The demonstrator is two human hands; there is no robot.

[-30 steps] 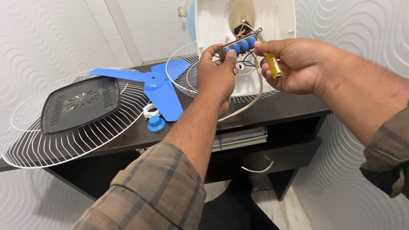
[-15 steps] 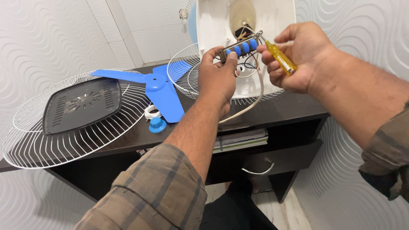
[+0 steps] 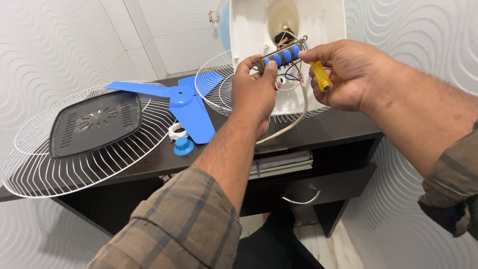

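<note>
Left hand (image 3: 256, 92) pinches the left end of the switch bar (image 3: 283, 55), its long axis rising rightward toward the right hand (image 3: 348, 74), fist closed round a yellow-handled screwdriver (image 3: 320, 75).

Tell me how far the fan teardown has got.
Done: the white front grille, blue blade, dark cover and blue cap lie loose on the desk. In hand: the left hand holds the blue-button switch strip; the right hand grips a yellow screwdriver. Left: the strip's wires run into the white housing.
</note>
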